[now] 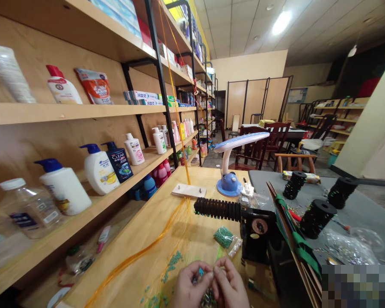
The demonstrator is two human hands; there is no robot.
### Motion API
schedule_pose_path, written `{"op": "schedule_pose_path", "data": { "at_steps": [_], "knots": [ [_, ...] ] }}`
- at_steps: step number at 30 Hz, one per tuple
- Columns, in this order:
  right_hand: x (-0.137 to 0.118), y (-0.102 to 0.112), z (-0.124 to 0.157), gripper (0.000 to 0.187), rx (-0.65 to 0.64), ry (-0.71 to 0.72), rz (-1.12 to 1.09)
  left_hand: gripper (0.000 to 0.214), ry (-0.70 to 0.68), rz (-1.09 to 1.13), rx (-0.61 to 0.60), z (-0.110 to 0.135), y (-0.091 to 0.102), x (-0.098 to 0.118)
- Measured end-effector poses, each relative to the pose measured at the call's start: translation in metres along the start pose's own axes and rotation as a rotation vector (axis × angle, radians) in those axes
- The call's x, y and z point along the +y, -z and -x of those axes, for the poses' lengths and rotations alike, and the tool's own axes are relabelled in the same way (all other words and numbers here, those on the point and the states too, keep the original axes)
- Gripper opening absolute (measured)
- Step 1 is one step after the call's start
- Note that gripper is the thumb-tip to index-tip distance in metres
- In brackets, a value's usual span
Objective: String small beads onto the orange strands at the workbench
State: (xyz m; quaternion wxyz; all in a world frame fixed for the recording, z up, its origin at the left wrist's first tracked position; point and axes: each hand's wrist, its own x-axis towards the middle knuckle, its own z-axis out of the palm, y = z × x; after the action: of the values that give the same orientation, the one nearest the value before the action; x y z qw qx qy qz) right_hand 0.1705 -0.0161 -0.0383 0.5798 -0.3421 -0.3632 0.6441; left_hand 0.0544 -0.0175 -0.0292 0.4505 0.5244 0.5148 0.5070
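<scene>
At the bottom middle, my left hand (192,284) and my right hand (229,282) are close together with fingertips pinched. A small turquoise piece (201,271) shows at my left fingers. What my right fingers pinch is too small to make out. Below them, between the hands, lies a cluster of dark shiny beads (208,298), partly hidden. Loose green-turquoise beads (171,265) are scattered on the wooden table (147,226) to the left. Beyond my hands rests a clear bag of green beads (223,236). Orange threads (137,252) run across the table to a pale board (189,191).
A black device with a ribbed black roller (218,208) stands ahead on the right. Behind it is a blue-white desk lamp (229,182). Black spools (317,218) and wooden sticks (295,239) with green ribbon are on the right. Shelves with bottles (99,169) line the left.
</scene>
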Motion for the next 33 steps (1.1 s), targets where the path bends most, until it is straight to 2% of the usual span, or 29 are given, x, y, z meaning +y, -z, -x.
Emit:
{"op": "schedule_pose_path", "data": {
  "at_steps": [5, 10, 15, 22, 27, 30, 33],
  "knots": [
    [-0.004, 0.001, 0.0, 0.048, 0.025, 0.023, 0.022, 0.024, -0.018, -0.063, -0.026, -0.001, 0.003, 0.006],
    [-0.001, 0.011, -0.004, 0.051, 0.05, 0.051, 0.151, 0.032, 0.013, 0.005, -0.065, -0.004, 0.006, 0.024],
    [0.004, 0.017, -0.005, 0.052, -0.093, 0.076, 0.473, 0.044, -0.007, 0.069, 0.05, -0.007, 0.006, 0.036],
    [0.004, 0.013, -0.004, 0.047, -0.152, 0.155, 0.666, 0.055, 0.306, 0.488, 0.119, -0.015, -0.002, 0.031],
    [0.004, 0.012, -0.005, 0.045, -0.142, 0.186, 0.776, 0.06, 0.342, 0.635, 0.126, -0.02, -0.007, 0.027],
    [0.006, 0.012, -0.005, 0.046, -0.091, 0.22, 0.807, 0.062, 0.319, 0.645, 0.162, -0.028, 0.002, 0.027],
    [0.006, 0.011, -0.004, 0.053, 0.009, 0.232, 0.729, 0.054, 0.267, 0.653, 0.221, -0.037, 0.024, 0.032]
  ]
}}
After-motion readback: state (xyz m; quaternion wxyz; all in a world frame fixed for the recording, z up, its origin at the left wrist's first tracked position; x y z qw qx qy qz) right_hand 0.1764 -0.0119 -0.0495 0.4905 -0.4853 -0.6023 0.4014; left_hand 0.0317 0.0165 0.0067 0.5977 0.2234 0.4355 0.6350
